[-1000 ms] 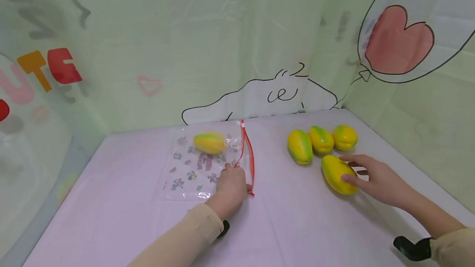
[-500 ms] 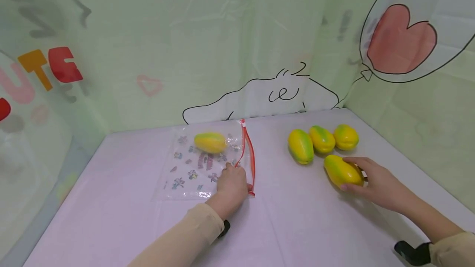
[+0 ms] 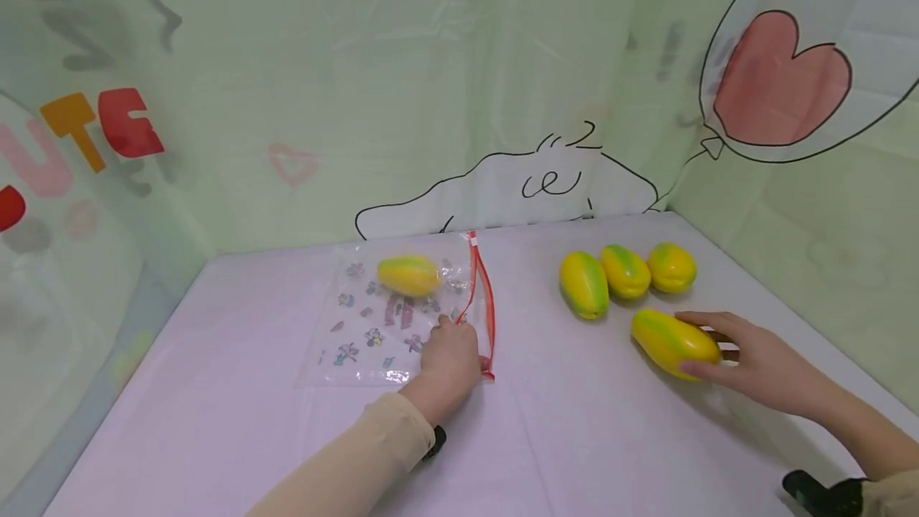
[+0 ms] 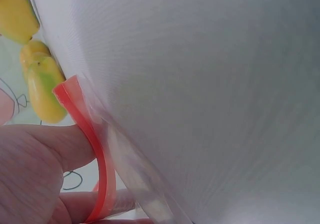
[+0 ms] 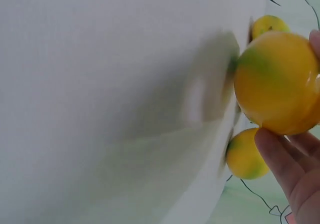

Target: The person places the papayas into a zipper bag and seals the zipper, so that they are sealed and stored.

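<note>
On the right, a yellow-green papaya (image 3: 664, 341) lies within the grip of my right hand (image 3: 764, 361). Thumb and fingers (image 5: 280, 159) touch opposite sides of this papaya in the right wrist view. My left hand (image 3: 450, 353) holds the mouth of a clear printed zip bag (image 3: 352, 333). Its thumb (image 4: 75, 146) and another finger lie behind the curved red zip strip (image 4: 102, 171) in the left wrist view. Inside the bag, near its far side, rests another papaya (image 3: 408, 275).
Behind the right hand, three more papayas stand in a row: one on the left (image 3: 584, 286), a middle papaya (image 3: 625, 271) and a right one (image 3: 672, 267). A lilac cloth (image 3: 546, 437) covers the table. Printed curtains (image 3: 323, 102) enclose its back and sides.
The papaya in my right hand has shifted slightly right and turned to lie more sideways, with the hand moving right along with it. My left hand and the bag stay put.
</note>
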### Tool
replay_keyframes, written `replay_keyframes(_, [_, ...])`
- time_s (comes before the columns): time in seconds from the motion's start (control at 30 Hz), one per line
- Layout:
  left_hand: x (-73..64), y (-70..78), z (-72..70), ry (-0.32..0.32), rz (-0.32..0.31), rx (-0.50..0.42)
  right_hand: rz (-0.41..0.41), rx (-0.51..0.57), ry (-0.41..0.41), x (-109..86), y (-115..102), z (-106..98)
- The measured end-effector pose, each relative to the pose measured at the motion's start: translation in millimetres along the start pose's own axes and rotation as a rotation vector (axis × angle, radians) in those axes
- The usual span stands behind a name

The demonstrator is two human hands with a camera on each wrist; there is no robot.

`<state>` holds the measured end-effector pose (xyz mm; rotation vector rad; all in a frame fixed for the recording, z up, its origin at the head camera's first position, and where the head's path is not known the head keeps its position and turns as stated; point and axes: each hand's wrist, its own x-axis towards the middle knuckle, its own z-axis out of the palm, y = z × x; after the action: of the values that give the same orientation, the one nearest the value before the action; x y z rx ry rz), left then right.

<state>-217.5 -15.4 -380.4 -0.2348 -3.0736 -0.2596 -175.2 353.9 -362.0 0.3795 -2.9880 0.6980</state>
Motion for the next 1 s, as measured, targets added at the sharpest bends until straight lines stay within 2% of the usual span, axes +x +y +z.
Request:
replay_keyframes(0.23, [2.2,-0.5,-0.6,-0.027,-0.004,0.013,0.002,0.104,-0.085,4.1,1.9,-16.4])
replay_keyframes(0.53, [2.0,-1.3,1.6,-0.012,-0.013,0.009,-0.056,0.192,-0.057,15.9,-3.1,-29.4])
replay_keyframes(0.7, [2.3,-1.0,0.7,-0.02,-0.013,0.013,-0.074,0.224,-0.086,31.4,-18.1,-30.6])
replay_keyframes(0.83, [1.9,-0.3,-0.2,-0.015,-0.008,0.022,-0.073,0.205,-0.112,47.2,-36.2,-29.2])
replay_keyframes(1.0, [2.7,0.6,0.0,-0.009,-0.008,0.018,-0.111,0.198,-0.124,67.5,-60.8,-21.2])
